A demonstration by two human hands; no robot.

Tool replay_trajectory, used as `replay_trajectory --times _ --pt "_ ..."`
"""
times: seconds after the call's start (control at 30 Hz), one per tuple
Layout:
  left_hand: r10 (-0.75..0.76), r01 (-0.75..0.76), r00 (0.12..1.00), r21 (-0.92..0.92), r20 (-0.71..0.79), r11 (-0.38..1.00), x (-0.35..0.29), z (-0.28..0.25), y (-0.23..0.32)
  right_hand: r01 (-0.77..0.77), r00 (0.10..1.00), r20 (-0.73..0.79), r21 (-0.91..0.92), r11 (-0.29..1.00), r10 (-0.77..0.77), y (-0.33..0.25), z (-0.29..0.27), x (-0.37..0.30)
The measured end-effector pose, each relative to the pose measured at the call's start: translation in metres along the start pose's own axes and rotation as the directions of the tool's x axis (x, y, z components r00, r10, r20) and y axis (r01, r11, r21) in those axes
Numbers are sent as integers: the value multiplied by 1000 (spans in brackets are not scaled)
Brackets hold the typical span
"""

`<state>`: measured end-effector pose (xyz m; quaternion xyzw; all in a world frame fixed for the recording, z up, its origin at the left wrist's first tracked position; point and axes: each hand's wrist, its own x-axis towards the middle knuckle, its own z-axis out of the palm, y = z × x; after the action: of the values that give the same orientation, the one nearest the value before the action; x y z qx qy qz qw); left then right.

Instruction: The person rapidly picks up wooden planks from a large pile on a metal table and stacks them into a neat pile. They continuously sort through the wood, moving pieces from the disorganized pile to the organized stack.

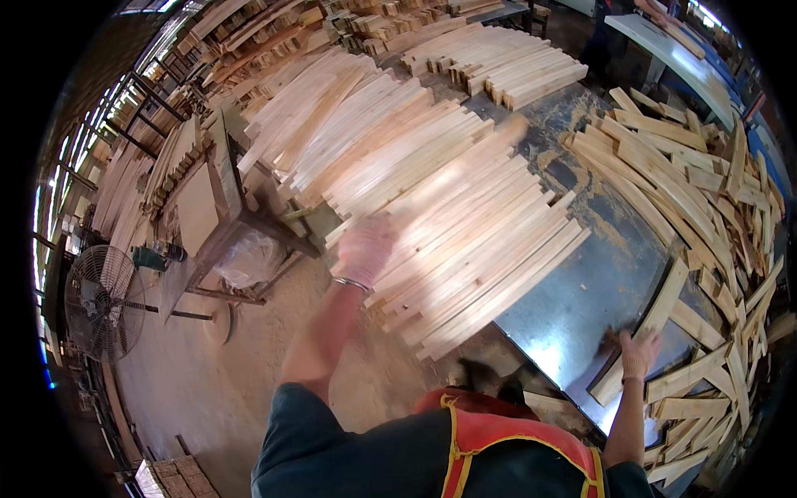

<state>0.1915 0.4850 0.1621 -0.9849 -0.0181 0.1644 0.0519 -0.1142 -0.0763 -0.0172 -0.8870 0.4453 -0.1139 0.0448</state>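
My left hand (368,249), in a pale glove and smeared by motion, grips the near end of a wooden strip (477,164). That strip is blurred too and slants up to the right over a broad row of wooden strips (490,241) lying side by side. At the right, my gloved right hand (640,352) is closed on the edge of a longer wooden board (664,297), tilted across the dark metal tabletop (552,307). Its fingertips are partly hidden by the board.
A loose heap of boards (689,178) covers the table's right side. More strips (531,70) lie in rows at the far end, amid sawdust. On the left stand a wooden bench (224,195) and a floor fan (104,303). A person's arm (652,10) shows at another table (664,41).
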Motion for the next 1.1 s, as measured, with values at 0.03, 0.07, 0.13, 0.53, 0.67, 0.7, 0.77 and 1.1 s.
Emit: replay_trajectory --times 0.03,0.07,0.13,0.53,0.67,0.7,0.77,1.1 --pt "-40 27 995 -144 -91 989 19 -4 -19 -65 994 87 79 995 58 32 21 -16" --pt "-101 50 980 -284 -171 958 33 -7 -42 -129 977 186 152 980 100 46 33 -26" --pt "-202 76 923 -357 -329 931 65 -18 -92 -179 963 229 131 975 145 31 31 -29" --pt "301 -455 694 -74 -654 887 27 67 -17 358 467 477 668 652 -745 -151 24 -156" --pt "477 -687 689 -282 -545 670 -68 136 91 70 366 631 714 697 -684 -231 21 -151" --pt "525 -747 642 -300 -559 594 -90 144 108 104 348 555 778 620 -756 -215 34 -137" --pt "639 -804 579 -226 -506 550 -120 148 132 46 362 514 824 565 -778 -182 13 -89" --pt "706 -753 643 -75 -296 654 -156 173 175 371 872 446 -338 865 -200 77 -53 209"
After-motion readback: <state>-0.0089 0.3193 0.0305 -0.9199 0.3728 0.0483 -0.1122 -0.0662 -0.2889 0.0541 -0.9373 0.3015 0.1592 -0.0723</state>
